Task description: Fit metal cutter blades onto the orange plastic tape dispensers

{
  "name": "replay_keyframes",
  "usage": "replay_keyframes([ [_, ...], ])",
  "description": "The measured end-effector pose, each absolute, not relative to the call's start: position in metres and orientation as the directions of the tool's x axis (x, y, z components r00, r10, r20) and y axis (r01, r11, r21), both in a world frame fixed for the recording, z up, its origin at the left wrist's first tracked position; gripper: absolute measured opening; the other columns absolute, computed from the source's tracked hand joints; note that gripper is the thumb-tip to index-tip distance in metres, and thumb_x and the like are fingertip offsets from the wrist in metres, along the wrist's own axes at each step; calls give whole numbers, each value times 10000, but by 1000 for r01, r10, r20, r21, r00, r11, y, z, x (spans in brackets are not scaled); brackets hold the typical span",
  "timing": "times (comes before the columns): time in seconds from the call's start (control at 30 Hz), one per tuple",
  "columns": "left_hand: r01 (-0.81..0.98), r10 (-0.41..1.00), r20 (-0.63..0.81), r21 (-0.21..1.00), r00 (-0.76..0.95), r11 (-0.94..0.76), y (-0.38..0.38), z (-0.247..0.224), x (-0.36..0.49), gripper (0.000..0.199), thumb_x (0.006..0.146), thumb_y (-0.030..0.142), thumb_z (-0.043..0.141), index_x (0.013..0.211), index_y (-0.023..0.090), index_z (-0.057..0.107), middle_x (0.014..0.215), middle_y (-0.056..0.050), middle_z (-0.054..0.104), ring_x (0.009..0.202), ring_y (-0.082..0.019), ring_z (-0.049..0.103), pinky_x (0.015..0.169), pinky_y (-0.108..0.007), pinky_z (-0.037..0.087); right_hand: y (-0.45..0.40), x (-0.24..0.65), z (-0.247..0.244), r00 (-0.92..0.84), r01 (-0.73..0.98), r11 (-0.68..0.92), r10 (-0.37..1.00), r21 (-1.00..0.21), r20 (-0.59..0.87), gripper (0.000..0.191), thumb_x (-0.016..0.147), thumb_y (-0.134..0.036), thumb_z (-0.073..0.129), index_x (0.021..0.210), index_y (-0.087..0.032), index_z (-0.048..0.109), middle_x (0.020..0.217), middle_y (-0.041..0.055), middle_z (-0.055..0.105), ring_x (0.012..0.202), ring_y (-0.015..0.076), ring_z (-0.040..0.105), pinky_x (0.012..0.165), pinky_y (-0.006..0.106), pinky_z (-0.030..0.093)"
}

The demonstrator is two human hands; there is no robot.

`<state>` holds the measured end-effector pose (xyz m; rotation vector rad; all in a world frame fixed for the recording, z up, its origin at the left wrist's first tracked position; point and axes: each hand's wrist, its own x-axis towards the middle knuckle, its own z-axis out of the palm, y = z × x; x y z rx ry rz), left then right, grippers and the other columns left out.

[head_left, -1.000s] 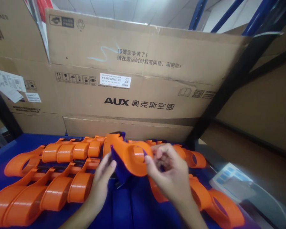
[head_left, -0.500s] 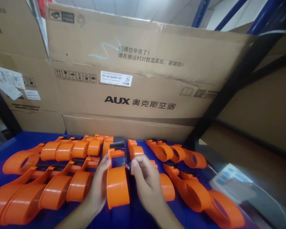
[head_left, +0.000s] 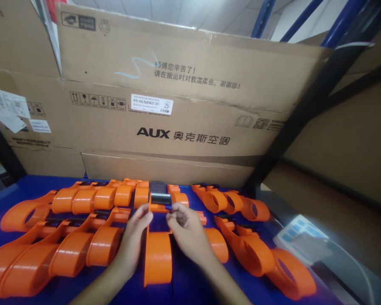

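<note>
An orange tape dispenser [head_left: 158, 258] is held up in the middle, its black head with a pale toothed edge [head_left: 161, 198] at the top and its round ring hanging toward me. My left hand [head_left: 133, 237] grips the left side near the head, thumb up. On the other side, my right hand [head_left: 187, 228] has thumb and fingers pinched together at a small dark blue part [head_left: 168, 207] beside the head. The fingers partly hide that part. Just behind the head, a dark block [head_left: 158, 187] is partly covered.
Several orange tape dispensers stand in two rows on the blue surface [head_left: 34, 180], to the left [head_left: 71, 254] and right [head_left: 257, 256]. A large cardboard box [head_left: 184, 106] forms the back. A dark shelf post [head_left: 292, 114] slants at right, near a white-and-blue item [head_left: 301, 235].
The held tape dispenser has turned slightly, so its toothed edge now shows. My right hand has shifted left and slightly up, its fingers closer in against the head.
</note>
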<state>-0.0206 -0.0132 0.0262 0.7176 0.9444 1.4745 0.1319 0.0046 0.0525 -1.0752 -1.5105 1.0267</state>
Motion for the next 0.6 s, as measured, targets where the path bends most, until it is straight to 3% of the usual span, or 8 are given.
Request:
replay_keyframes([
  [0.2, -419, 976, -55, 907, -211, -39, -9, 36, -23, 391, 777, 427, 831, 1097, 210, 772, 1221, -80, 777, 1282, -313, 636, 1079, -368, 475, 6, 131, 46, -174, 217, 270, 956, -938, 235, 146, 846, -266, 574, 718, -216, 527, 631, -60, 443, 567, 116, 429, 528, 218, 349],
  [0.33, -424, 988, 5, 903, -154, -70, -6, 28, -25, 484, 776, 396, 839, 1213, 211, 745, 1265, -89, 761, 1235, -300, 670, 1079, -390, 484, 8, 134, 43, -230, 274, 313, 939, -909, 254, 115, 828, -214, 551, 716, -201, 572, 629, -52, 501, 571, 121, 446, 537, 222, 356],
  [0.47, -397, 991, 50, 913, -121, -94, -4, 25, -26, 490, 782, 384, 840, 1224, 192, 753, 1267, -99, 763, 1236, -305, 671, 1095, -405, 482, 8, 136, 45, -256, 299, 321, 934, -899, 248, 144, 864, -225, 522, 750, -194, 605, 632, -46, 513, 574, 126, 443, 538, 227, 353],
  [0.6, -378, 991, 62, 920, -116, -102, -4, 28, -25, 454, 773, 381, 842, 1182, 193, 780, 1211, -93, 786, 1182, -311, 697, 1057, -403, 517, 7, 137, 49, -219, 341, 317, 942, -885, 254, 202, 863, -241, 508, 666, -206, 533, 604, -51, 441, 560, 122, 395, 520, 227, 317],
])
